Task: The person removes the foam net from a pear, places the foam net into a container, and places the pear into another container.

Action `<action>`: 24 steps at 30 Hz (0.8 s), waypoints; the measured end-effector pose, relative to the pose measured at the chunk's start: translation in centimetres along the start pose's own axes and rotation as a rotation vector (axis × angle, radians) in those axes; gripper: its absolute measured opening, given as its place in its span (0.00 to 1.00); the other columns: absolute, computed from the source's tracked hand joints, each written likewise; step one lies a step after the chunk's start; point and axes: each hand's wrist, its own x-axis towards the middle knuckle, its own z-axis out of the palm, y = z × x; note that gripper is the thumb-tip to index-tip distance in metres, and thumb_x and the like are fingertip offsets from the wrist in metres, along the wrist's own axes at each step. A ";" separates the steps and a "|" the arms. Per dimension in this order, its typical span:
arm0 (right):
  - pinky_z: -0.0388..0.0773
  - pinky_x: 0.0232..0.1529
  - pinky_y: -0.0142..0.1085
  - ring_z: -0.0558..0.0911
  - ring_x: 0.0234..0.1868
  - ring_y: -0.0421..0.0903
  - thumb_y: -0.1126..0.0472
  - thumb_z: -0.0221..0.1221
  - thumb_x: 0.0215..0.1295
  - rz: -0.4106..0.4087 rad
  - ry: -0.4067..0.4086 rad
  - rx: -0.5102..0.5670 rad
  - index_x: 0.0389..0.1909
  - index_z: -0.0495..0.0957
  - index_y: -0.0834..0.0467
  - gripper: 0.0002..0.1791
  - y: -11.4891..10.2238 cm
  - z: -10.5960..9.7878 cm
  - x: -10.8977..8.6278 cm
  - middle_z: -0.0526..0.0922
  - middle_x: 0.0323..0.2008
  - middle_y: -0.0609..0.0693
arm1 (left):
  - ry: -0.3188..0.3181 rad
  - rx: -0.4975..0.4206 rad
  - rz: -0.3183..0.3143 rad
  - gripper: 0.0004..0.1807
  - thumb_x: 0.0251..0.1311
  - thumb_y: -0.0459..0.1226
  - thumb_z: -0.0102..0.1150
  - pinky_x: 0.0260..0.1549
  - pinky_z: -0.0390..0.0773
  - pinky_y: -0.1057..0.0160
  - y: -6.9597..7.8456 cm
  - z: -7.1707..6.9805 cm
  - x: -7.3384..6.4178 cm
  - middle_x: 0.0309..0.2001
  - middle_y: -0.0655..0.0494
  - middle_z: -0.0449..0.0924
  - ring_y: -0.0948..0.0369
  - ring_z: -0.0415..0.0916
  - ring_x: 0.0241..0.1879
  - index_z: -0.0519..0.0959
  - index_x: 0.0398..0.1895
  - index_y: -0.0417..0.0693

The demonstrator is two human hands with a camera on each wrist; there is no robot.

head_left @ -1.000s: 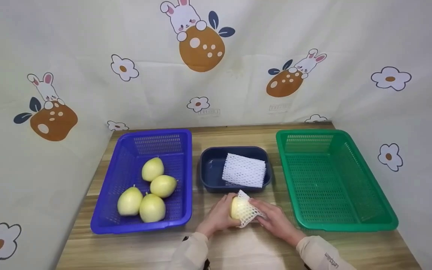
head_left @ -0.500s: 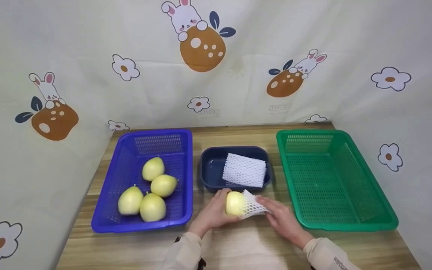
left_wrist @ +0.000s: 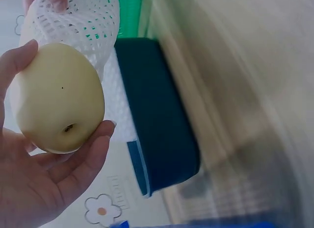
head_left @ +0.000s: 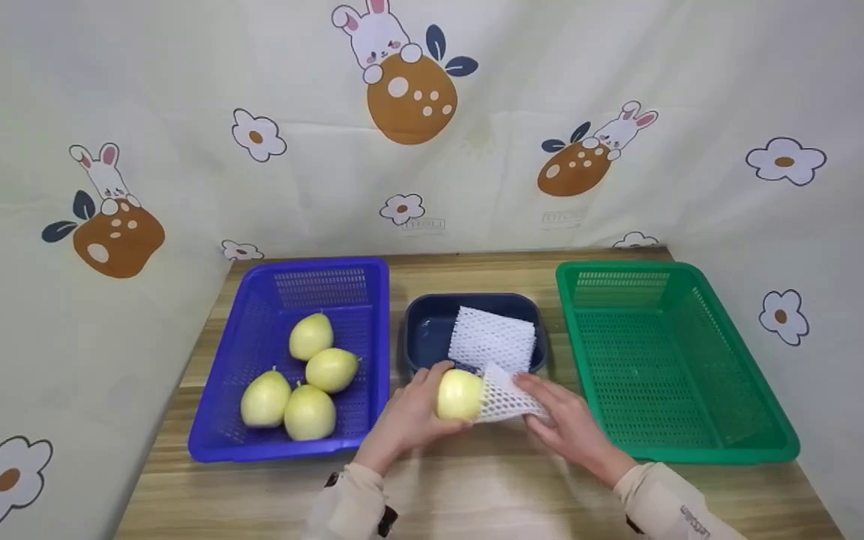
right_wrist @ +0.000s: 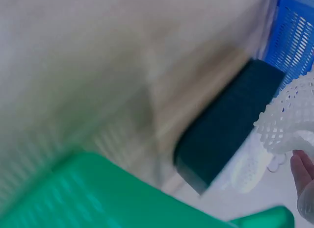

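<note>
A pale yellow-green pear (head_left: pixel 459 395) is gripped by my left hand (head_left: pixel 408 414), thumb on one side and fingers on the other. In the left wrist view the bare end of the pear (left_wrist: pixel 61 100) faces the camera. A white foam net sleeve (head_left: pixel 505 396) covers the pear's right end. My right hand (head_left: pixel 568 421) pinches the sleeve's far end between thumb and fingers. Only the fingertips of the right hand (right_wrist: pixel 303 174) show in the right wrist view, at the netting (right_wrist: pixel 285 120). Both hands are just in front of the dark blue tray (head_left: pixel 418 315).
Several pears (head_left: pixel 310 412) lie in the blue basket (head_left: pixel 203 427) on the left. More white foam netting (head_left: pixel 493 337) lies in the dark blue tray. A green basket (head_left: pixel 567 315) stands on the right. The wooden table (head_left: pixel 469 495) backs onto a printed cloth (head_left: pixel 312 187).
The left hand has moved left and slightly away from the body with the pear. More of the pear shows bare, and the sleeve stretches out longer to the right.
</note>
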 end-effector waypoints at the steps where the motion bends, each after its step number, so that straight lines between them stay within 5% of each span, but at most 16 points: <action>1: 0.70 0.47 0.33 0.75 0.47 0.50 0.67 0.60 0.41 0.002 -0.006 -0.009 0.52 0.73 0.60 0.29 0.1 -0.3 0.4 0.75 0.49 0.54 | -0.001 0.010 -0.002 0.44 0.36 0.59 0.63 0.32 0.72 0.53 0.0 -0.5 0.0 0.43 0.50 0.70 0.51 0.72 0.34 0.62 0.58 0.50; 14: 0.70 0.45 0.46 0.72 0.50 0.53 0.64 0.57 0.49 0.023 -0.042 -0.109 0.55 0.69 0.60 0.28 1.8 -3.7 6.3 0.72 0.52 0.57 | 0.082 0.155 -0.026 0.44 0.36 0.58 0.64 0.28 0.72 0.53 -0.8 -7.6 1.2 0.38 0.48 0.68 0.51 0.72 0.30 0.63 0.58 0.51; 24: 0.69 0.45 0.47 0.70 0.51 0.54 0.63 0.55 0.54 0.082 -0.094 -0.189 0.58 0.67 0.58 0.27 3.4 -3.5 10.0 0.68 0.56 0.55 | 0.123 0.174 -0.091 0.44 0.36 0.55 0.65 0.27 0.73 0.53 -2.2 -11.5 2.2 0.39 0.46 0.67 0.50 0.71 0.28 0.61 0.60 0.52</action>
